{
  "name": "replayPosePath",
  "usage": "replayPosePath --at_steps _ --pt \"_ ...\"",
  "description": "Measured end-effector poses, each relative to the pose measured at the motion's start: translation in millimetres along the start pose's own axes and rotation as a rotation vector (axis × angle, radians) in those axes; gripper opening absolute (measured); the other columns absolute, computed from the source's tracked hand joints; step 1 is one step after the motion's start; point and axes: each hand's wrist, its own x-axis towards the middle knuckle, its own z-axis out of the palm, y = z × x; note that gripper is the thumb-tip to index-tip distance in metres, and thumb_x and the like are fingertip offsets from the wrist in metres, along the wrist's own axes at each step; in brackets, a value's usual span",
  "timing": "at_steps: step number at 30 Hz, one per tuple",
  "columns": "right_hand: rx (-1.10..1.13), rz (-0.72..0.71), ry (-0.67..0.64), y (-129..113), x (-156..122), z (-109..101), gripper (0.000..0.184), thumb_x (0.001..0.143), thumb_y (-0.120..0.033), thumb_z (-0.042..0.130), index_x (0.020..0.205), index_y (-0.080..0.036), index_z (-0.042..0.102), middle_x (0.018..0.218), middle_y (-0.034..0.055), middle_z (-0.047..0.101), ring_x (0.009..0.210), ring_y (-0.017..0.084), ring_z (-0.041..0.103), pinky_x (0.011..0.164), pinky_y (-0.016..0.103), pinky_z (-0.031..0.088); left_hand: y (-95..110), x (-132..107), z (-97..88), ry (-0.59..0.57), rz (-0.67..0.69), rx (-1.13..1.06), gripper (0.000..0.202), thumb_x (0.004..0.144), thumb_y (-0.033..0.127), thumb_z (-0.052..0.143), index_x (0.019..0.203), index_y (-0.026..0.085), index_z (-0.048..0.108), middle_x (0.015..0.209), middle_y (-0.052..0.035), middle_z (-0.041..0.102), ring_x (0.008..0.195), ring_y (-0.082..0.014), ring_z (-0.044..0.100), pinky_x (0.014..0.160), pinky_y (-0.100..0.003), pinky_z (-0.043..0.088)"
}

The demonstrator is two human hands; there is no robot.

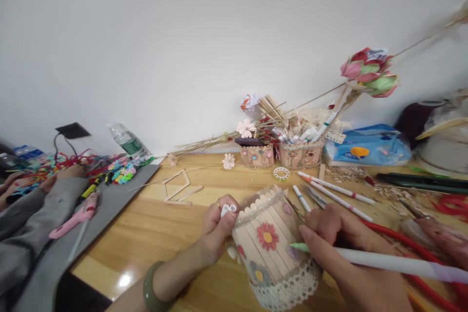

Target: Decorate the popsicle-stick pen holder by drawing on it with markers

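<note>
A tilted craft-stick pot (256,224) is decorated with painted flowers, a glittery band near the rim and white lace at the other end. My left hand (219,226) is closed on the pot's left side, its thumb near the rim. A small white piece with round ends (228,209) shows at my left fingertips; what it is I cannot make out. My right hand (351,253) grips a white marker (383,259), whose pale green tip is at the pot's right side beside a purple patch. Whether the tip touches the surface I cannot tell.
Several white markers (336,188) and scissors (314,196) lie behind my right hand. Two decorated containers (302,154) and blue tissues (369,146) stand by the wall. Craft sticks (175,187) lie left. A co-worker's grey sleeves (54,209) and pink glue gun (78,217) are far left.
</note>
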Motion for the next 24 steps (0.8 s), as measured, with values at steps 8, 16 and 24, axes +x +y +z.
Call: replayPosePath --at_steps 8,16,24 --pt "0.005 -0.007 0.007 1 0 -1 0.031 0.072 -0.022 0.059 0.052 -0.021 0.035 0.05 -0.0062 0.039 0.048 0.01 0.034 0.044 0.023 0.027 -11 -3 -9.2 -0.05 -0.019 -0.012 0.032 0.078 0.045 0.052 0.064 0.019 0.042 0.048 0.0067 0.029 0.042 -0.0066 0.022 0.039 -0.018 0.02" --pt "0.003 -0.012 -0.005 1 1 -2 0.031 0.073 -0.023 0.059 0.052 -0.022 0.035 0.05 -0.0055 0.037 0.048 0.011 0.034 0.043 0.024 0.027 -8 -3 -7.7 -0.02 -0.033 0.029 0.035 0.077 0.049 0.052 0.063 0.019 0.04 0.048 0.0064 0.029 0.042 -0.0069 0.023 0.039 -0.019 0.02" --pt "-0.049 -0.058 -0.007 1 -1 1 0.032 0.072 -0.021 0.059 0.051 -0.021 0.034 0.05 -0.0061 0.038 0.047 0.01 0.034 0.043 0.023 0.027 -8 -3 -8.1 -0.046 -0.027 0.008 0.032 0.079 0.046 0.051 0.064 0.019 0.04 0.048 0.0069 0.029 0.041 -0.0064 0.022 0.039 -0.019 0.02"
